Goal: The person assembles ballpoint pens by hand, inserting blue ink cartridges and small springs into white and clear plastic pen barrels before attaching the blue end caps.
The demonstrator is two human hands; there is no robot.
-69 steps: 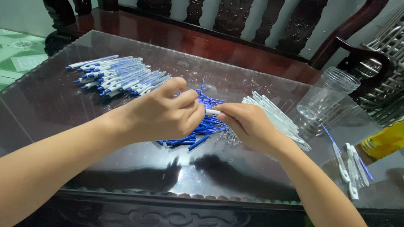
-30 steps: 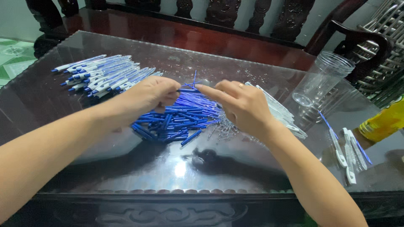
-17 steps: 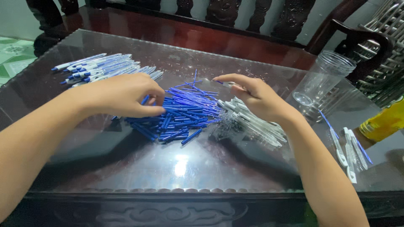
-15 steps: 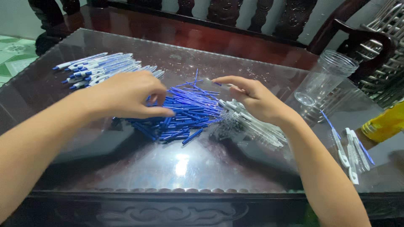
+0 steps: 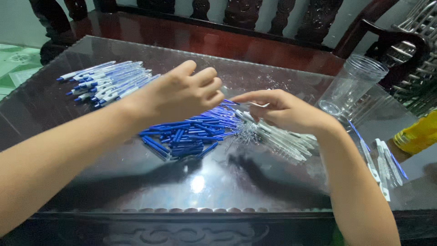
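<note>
Both hands are raised just above the glass worktop (image 5: 68,150), meeting over the middle of it. The left hand (image 5: 182,93) is curled, fingers (image 5: 207,86) folded in towards the palm; whether anything is pinched inside cannot be told from here. The right hand (image 5: 284,111) has its fingers (image 5: 248,97) extended towards the left hand, thumb and forefinger closed on a slim white pen part (image 5: 258,105), whose tip shows just past the fingertips. The two hands are nearly touching at the fingertips.

Directly below them lies a heap of blue pen parts (image 5: 191,134), spread on the glass. Just beside it, under the right wrist, is a pile of white pen barrels (image 5: 287,141). A row of assembled white-and-blue pens (image 5: 107,83) lies well apart at the far left of the worktop. An empty clear plastic cup (image 5: 353,84) stands far right, with a few more pens (image 5: 382,164) near the right edge.
</note>
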